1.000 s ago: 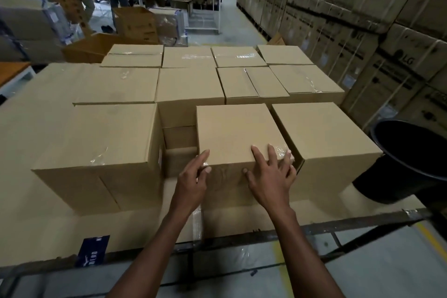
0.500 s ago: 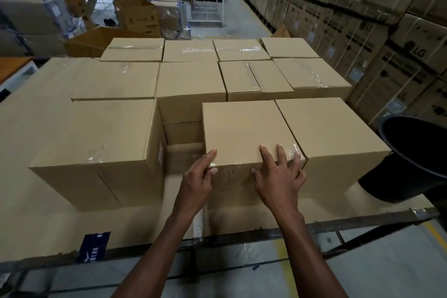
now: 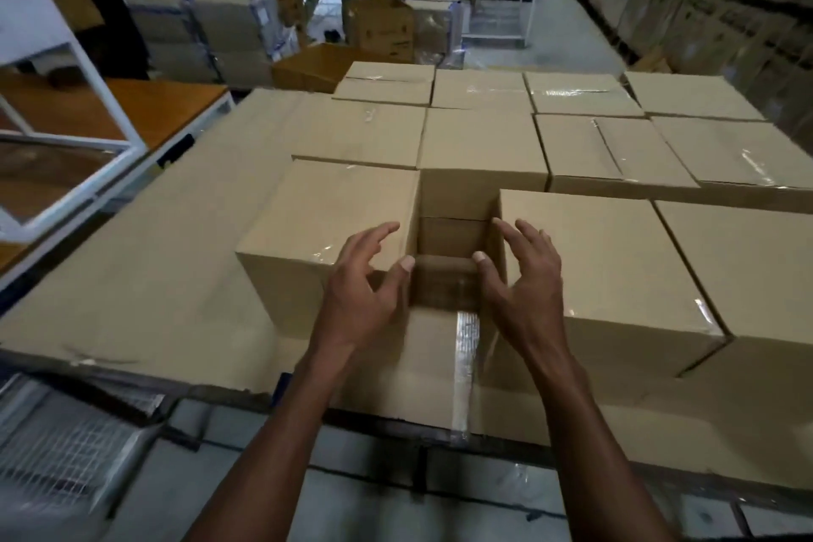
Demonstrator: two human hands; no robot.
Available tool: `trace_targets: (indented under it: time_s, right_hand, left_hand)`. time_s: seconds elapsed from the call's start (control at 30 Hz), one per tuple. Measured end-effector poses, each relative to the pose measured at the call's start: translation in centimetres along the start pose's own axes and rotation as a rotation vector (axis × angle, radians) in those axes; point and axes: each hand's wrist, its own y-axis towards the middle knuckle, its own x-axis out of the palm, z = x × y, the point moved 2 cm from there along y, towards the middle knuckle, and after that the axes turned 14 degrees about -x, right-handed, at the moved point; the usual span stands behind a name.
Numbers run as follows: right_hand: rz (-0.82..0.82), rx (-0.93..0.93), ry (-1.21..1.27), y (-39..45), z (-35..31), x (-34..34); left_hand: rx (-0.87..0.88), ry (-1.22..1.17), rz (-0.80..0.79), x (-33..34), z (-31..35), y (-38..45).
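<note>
Two empty hands hover at the gap between two sealed boxes on the surface.

The left hand (image 3: 360, 295) is in front of the near right corner of the left brown cardboard box (image 3: 325, 216), a squarish carton closed with clear tape. The right hand (image 3: 530, 290) is over the near left corner of the right brown cardboard box (image 3: 611, 264), which stands a little nearer to the person. The fingers (image 3: 374, 235) of both hands are spread wide and lightly bent, and they hold nothing. Whether they touch the cardboard, I cannot tell. Both thumbs point inward to the narrow gap (image 3: 446, 277), so each box lies outward from its own hand. Probably the next move is to grip one box at its gap side, or to push the two together over the flat cardboard sheet (image 3: 154, 277).
</note>
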Motion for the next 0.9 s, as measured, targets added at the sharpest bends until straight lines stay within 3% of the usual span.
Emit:
trace_targets:
  time_s: [0.17,0.4,0.63,0.9]
  right_hand:
    - [-0.102,-0.006,0.155,1.3,-3.8,8.0]
    - [-0.096,0.114,0.128,0.1,-4.3,15.8]
    - [-0.056,0.316,0.335,-3.5,-2.1,18.6]
    - [-0.149,0.438,0.436,-4.4,0.4,19.9]
  left_hand:
    - [-0.040,0.019,0.118,-7.6,-4.6,3.1]
    - [-0.035,0.172,0.152,-14.1,-11.5,7.6]
    - [-0.216,0.093,-0.057,-14.9,-16.4,9.5]
    - [-0.458,-0.123,-0.207,-12.6,-21.1,8.8]
